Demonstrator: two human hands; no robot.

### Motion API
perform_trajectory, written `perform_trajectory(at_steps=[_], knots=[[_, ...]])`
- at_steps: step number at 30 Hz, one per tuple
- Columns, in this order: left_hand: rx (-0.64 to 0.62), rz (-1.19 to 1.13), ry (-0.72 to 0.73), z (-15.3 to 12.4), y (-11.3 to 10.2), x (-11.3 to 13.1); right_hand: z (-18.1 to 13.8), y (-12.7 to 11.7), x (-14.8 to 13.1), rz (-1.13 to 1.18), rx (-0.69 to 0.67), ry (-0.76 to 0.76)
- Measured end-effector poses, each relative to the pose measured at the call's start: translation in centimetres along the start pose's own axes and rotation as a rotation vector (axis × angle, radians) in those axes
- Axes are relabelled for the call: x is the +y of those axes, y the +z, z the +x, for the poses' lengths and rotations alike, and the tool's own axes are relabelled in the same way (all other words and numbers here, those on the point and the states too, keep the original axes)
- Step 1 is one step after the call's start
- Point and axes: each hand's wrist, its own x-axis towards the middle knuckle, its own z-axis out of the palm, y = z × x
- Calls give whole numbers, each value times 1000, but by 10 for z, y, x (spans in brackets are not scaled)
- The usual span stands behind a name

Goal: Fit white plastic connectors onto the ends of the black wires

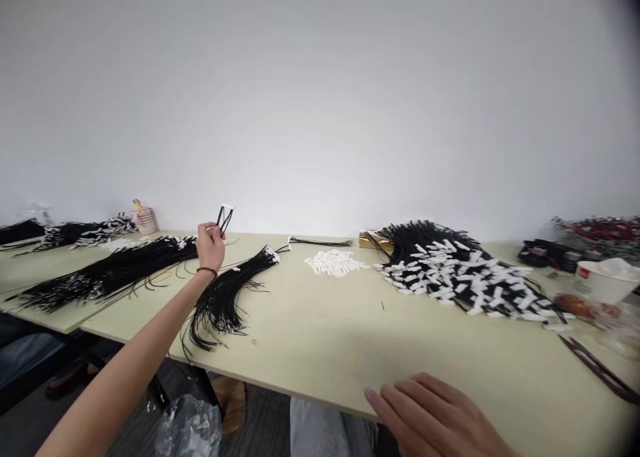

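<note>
Raised over the left half of the table, my left hand (210, 245) pinches black wires that end in a white connector (227, 207), which sticks up above the fingers. Below it lies a bundle of black wires (225, 297) with white connectors at the upper right end. My right hand (435, 414) is at the table's front edge, palm down, its fingers stretched out and nothing in them. A small heap of loose white connectors (334, 262) lies mid-table. Near the wall is a short black wire harness (320, 242) with a white end.
A large pile of black wires with white connectors (460, 270) covers the right. Beyond it are scissor-like snips (595, 367), a paper cup (605, 280) and bagged food (575, 304). More wire bundles (110, 270) and a pink-striped cup (145, 220) stand left. A plastic bag (189, 427) is below.
</note>
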Motion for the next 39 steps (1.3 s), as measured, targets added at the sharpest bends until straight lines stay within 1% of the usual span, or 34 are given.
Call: perform_trajectory(at_steps=[1,2,4,6,8,10,11,13,14,15,18,20,23,26,27,29,31,32,33,36,38,39], knots=[[61,-51,89,-1,-3,16,-1,5,1,10,11,30],[94,-95,160,-5,-6,32,-2,11,3,18,26,72],[83,-162,253,-18,-10,66,-5,22,6,40,62,153],[-14,-192,334,-38,-12,100,-5,31,12,89,99,256],[-184,-260,369,-64,-13,130,1,36,22,202,119,393],[-419,-380,306,-90,-12,156,10,39,37,397,112,562],[-525,-469,229,-103,-11,167,15,40,46,490,135,647],[-774,-678,23,-125,-7,184,23,44,65,688,185,857],[-901,-777,-94,-135,-5,191,26,46,74,794,222,934],[-1022,-868,-203,-143,-1,196,27,48,83,911,250,976],[-1338,-1112,-538,-162,14,206,24,57,104,1261,331,1009],[-1486,-1229,-714,-170,27,209,18,63,113,1461,391,1027],[-1644,-1347,-851,-182,47,210,8,73,120,1666,467,1072],[-1763,-1395,-902,-197,64,206,-2,84,124,1709,524,1141],[-1814,-1388,-906,-204,68,203,-5,87,125,1688,548,1176],[-1843,-1407,-894,-220,74,195,-10,92,127,1587,599,1266],[-1894,-1432,-872,-235,74,186,-15,97,130,1410,648,1362],[-1943,-1433,-852,-242,73,182,-18,98,132,1309,663,1399],[-2009,-1430,-810,-247,70,179,-20,100,134,1210,676,1427],[-2310,-1430,-584,-256,61,176,-28,104,140,970,696,1468],[-2487,-1403,-410,-253,57,179,-34,107,144,880,680,1488],[-2578,-1352,-314,-249,57,180,-37,110,145,857,664,1500]])
